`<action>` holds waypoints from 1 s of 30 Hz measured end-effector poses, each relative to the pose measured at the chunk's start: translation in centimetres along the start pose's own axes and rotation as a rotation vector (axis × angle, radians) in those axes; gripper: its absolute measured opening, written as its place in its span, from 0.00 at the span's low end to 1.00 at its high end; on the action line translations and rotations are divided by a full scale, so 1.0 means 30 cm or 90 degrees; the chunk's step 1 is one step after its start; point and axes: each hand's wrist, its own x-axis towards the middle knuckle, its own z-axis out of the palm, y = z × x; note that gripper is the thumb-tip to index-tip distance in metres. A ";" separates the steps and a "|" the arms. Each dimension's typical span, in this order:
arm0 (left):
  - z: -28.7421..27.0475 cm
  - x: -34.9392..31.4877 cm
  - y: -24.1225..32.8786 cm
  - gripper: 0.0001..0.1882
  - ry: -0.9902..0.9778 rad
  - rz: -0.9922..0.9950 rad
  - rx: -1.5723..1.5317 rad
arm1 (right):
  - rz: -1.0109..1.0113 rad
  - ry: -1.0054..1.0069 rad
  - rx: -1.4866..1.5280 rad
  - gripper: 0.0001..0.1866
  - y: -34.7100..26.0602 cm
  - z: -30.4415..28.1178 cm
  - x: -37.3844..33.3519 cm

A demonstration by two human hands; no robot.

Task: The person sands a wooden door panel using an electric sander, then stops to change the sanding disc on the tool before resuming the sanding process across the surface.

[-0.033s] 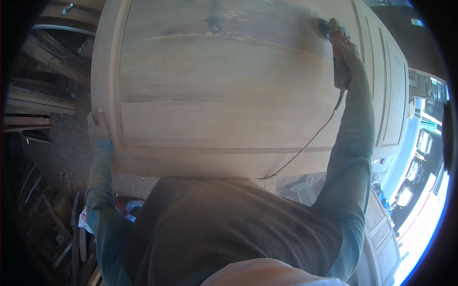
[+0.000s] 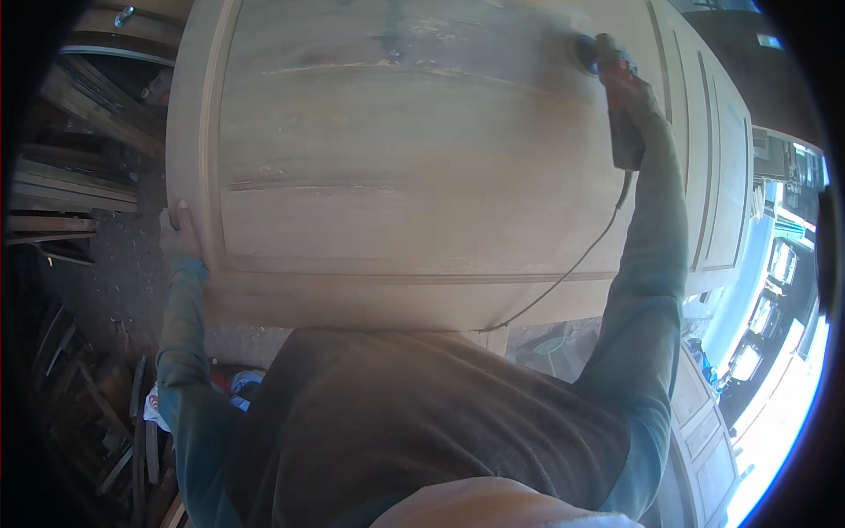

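A big pale wooden door panel point(image 2: 405, 158) lies flat under both hands. The right hand point(image 2: 635, 99) has its fingers wrapped round a power sander point(image 2: 607, 79), whose disc presses the panel just beyond them; its cord point(image 2: 572, 268) trails back. The left hand point(image 2: 179, 227) grips the panel's near-left edge, fingers curled over.
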 end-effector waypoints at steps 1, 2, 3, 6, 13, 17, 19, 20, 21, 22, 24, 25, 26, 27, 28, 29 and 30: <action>-0.009 -0.011 -0.006 0.36 0.007 -0.003 -0.002 | -0.064 -0.020 -0.010 0.34 -0.049 0.075 -0.032; -0.010 -0.030 -0.005 0.36 0.005 -0.003 -0.006 | -0.120 -0.038 -0.021 0.35 -0.083 0.128 -0.065; -0.018 -0.038 0.003 0.36 0.001 0.003 -0.005 | -0.090 -0.031 -0.094 0.34 -0.097 0.154 -0.046; -0.026 -0.032 0.035 0.36 0.013 0.018 0.006 | 0.001 -0.049 -0.092 0.37 -0.087 0.070 0.071; -0.028 -0.030 0.026 0.34 0.014 0.004 -0.025 | -0.105 -0.092 -0.043 0.28 -0.246 0.236 0.068; -0.054 -0.062 0.064 0.34 0.004 -0.012 0.004 | -0.267 -0.128 -0.187 0.28 -0.545 0.508 -0.105; -0.061 -0.052 0.049 0.34 0.002 -0.023 0.026 | -0.263 -0.134 -0.209 0.28 -0.626 0.546 -0.103; -0.057 -0.053 0.057 0.34 -0.003 -0.033 0.012 | -0.220 -0.146 -0.210 0.28 -0.658 0.532 -0.065; -0.057 -0.048 0.077 0.33 -0.008 -0.042 -0.003 | -0.176 -0.158 -0.210 0.28 -0.671 0.519 -0.014; -0.060 -0.042 0.090 0.33 -0.017 -0.048 -0.018 | -0.126 -0.165 -0.142 0.28 -0.600 0.506 0.078; -0.076 -0.045 0.097 0.32 -0.024 -0.051 -0.024 | -0.142 -0.158 -0.100 0.33 -0.632 0.480 0.028; -0.068 -0.043 0.097 0.32 -0.027 -0.048 -0.034 | -0.181 -0.160 -0.100 0.32 -0.654 0.487 -0.014; -0.066 -0.051 0.087 0.32 -0.029 -0.053 -0.026 | -0.216 -0.167 -0.093 0.32 -0.669 0.522 -0.066; -0.064 -0.058 0.077 0.32 -0.030 -0.056 -0.017 | -0.250 -0.173 -0.085 0.31 -0.675 0.542 -0.093; -0.068 -0.054 0.070 0.32 -0.030 -0.053 -0.009 | -0.206 -0.161 -0.126 0.30 -0.682 0.531 -0.088; -0.076 -0.052 0.077 0.32 -0.030 -0.054 -0.006 | -0.166 -0.150 -0.164 0.29 -0.698 0.516 -0.059; -0.082 -0.055 0.093 0.32 -0.030 -0.055 -0.004 | -0.125 -0.140 -0.202 0.28 -0.703 0.499 -0.039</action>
